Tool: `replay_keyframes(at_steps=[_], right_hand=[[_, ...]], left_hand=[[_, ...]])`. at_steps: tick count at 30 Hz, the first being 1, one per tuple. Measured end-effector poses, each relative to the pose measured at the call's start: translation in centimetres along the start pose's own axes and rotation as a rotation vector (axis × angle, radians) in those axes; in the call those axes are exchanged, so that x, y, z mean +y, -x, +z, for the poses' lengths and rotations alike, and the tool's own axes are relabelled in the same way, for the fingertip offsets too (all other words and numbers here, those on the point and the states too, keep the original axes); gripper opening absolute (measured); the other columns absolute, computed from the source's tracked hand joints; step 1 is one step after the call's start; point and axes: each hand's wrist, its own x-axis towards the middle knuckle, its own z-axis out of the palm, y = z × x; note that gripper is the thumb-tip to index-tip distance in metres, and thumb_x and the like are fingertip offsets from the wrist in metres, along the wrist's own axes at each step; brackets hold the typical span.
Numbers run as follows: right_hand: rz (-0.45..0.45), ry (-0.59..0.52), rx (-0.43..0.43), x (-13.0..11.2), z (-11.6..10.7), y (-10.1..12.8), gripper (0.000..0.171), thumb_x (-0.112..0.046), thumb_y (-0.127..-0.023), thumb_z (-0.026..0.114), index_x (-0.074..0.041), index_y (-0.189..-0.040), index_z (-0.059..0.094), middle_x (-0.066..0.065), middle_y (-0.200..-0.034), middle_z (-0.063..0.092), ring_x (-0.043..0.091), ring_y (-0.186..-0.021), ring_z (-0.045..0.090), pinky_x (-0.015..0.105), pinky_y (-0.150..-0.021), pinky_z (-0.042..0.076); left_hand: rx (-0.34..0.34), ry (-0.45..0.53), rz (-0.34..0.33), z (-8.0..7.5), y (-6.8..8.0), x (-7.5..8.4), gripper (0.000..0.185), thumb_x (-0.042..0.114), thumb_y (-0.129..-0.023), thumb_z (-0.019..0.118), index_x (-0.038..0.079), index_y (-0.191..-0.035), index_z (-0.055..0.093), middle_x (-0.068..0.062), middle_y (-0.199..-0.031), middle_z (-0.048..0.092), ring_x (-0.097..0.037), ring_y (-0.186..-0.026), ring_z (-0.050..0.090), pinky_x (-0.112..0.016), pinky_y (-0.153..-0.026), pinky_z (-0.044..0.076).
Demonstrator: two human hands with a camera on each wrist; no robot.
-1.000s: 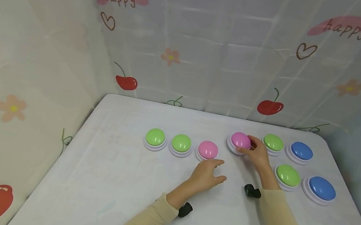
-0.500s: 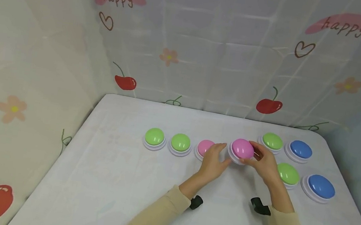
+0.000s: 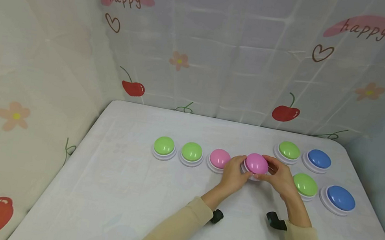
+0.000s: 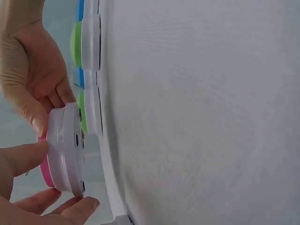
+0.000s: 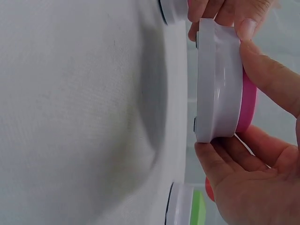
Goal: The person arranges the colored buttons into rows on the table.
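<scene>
At frame centre we hold the pink button (image 3: 257, 163) off the worktop (image 3: 106, 189), left hand (image 3: 234, 177) and right hand (image 3: 280, 179) pinching its rim; next, probably set it down level.

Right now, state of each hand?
Left hand: fingers grip the pink dome button, held just above the table.
Right hand: fingers grip the same button.

Long pale beige sleeves (image 3: 173, 228) are worn to both wrists, where small black camera mounts (image 3: 217, 216) are strapped underneath.
</scene>
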Motion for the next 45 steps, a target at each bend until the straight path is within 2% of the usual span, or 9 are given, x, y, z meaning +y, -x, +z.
replay_keyframes(at_steps=[7,13,16,19,21,27,33,40,45], right_hand=[[0.016,-0.012,-0.041,0.9,0.5,-1.1,0.077,-0.004,-0.077,0.079,0.008,-0.143,0.04,0.031,-0.141,0.047,0.044,-0.131,0.048,0.03,-0.104,0.048],[0.021,-0.027,-0.046,1.3,0.9,-1.5,0.077,-0.004,-0.076,0.08,0.009,-0.142,0.041,0.031,-0.14,0.048,0.043,-0.128,0.05,0.023,-0.099,0.05],[0.027,-0.038,-0.051,1.7,1.1,-1.5,0.078,-0.003,-0.076,0.08,0.008,-0.142,0.041,0.03,-0.141,0.048,0.043,-0.129,0.05,0.029,-0.101,0.05],[0.025,-0.043,-0.056,1.8,1.3,-1.5,0.078,-0.003,-0.077,0.08,0.008,-0.143,0.04,0.031,-0.143,0.046,0.043,-0.131,0.048,0.044,-0.106,0.044],[0.022,-0.044,-0.055,1.8,1.4,-1.6,0.079,-0.002,-0.076,0.08,0.008,-0.144,0.039,0.031,-0.143,0.045,0.044,-0.131,0.047,0.049,-0.107,0.041],[0.03,-0.038,-0.053,1.8,1.3,-1.6,0.079,-0.001,-0.076,0.079,0.008,-0.144,0.039,0.031,-0.143,0.044,0.044,-0.132,0.046,0.048,-0.108,0.038],[0.016,-0.041,-0.055,2.0,1.4,-1.6,0.079,0.001,-0.076,0.079,0.009,-0.144,0.039,0.032,-0.144,0.044,0.043,-0.132,0.046,0.032,-0.107,0.044],[0.012,-0.009,-0.047,1.7,1.4,-1.4,0.08,0.003,-0.077,0.077,0.012,-0.144,0.035,0.035,-0.144,0.041,0.047,-0.134,0.042,0.053,-0.111,0.034],[0.0,0.121,-0.015,1.1,1.3,-0.7,0.082,-0.005,-0.078,0.079,0.011,-0.144,0.034,0.034,-0.145,0.04,0.048,-0.136,0.038,0.054,-0.113,0.033]], left_hand=[[0.01,-0.039,-0.063,0.7,-0.3,-0.3,0.051,0.009,-0.084,0.074,-0.001,-0.131,0.057,-0.014,-0.133,0.06,-0.024,-0.128,0.054,-0.033,-0.11,0.043],[0.027,-0.041,-0.098,1.2,-0.4,-0.6,0.048,0.006,-0.084,0.074,-0.002,-0.128,0.058,-0.014,-0.132,0.06,-0.025,-0.126,0.055,-0.034,-0.109,0.044],[0.031,-0.06,-0.096,1.3,-0.3,-0.8,0.047,0.005,-0.083,0.075,-0.002,-0.126,0.06,-0.014,-0.129,0.062,-0.025,-0.124,0.056,-0.032,-0.108,0.045],[0.036,-0.071,-0.093,1.5,-0.3,-0.9,0.046,0.005,-0.082,0.075,-0.003,-0.125,0.06,-0.014,-0.128,0.063,-0.025,-0.123,0.057,-0.031,-0.107,0.046],[0.036,-0.073,-0.092,1.6,-0.3,-1.0,0.046,0.005,-0.083,0.075,-0.003,-0.125,0.06,-0.015,-0.128,0.063,-0.025,-0.123,0.057,-0.031,-0.107,0.046],[0.02,-0.065,-0.097,1.6,-0.4,-1.1,0.047,0.006,-0.085,0.073,-0.004,-0.128,0.058,-0.016,-0.13,0.061,-0.026,-0.125,0.056,-0.033,-0.108,0.045],[0.02,-0.087,-0.085,1.5,-0.3,-0.9,0.049,0.005,-0.084,0.073,-0.006,-0.129,0.057,-0.017,-0.13,0.061,-0.026,-0.126,0.056,-0.033,-0.109,0.044],[-0.009,-0.105,-0.034,0.9,0.5,-0.2,0.059,0.014,-0.086,0.075,-0.008,-0.135,0.051,-0.018,-0.134,0.058,-0.026,-0.128,0.054,-0.033,-0.11,0.044],[-0.063,-0.107,0.023,-0.8,2.1,0.6,0.056,0.014,-0.087,0.071,-0.007,-0.136,0.051,-0.017,-0.135,0.058,-0.026,-0.129,0.053,-0.033,-0.111,0.042]])
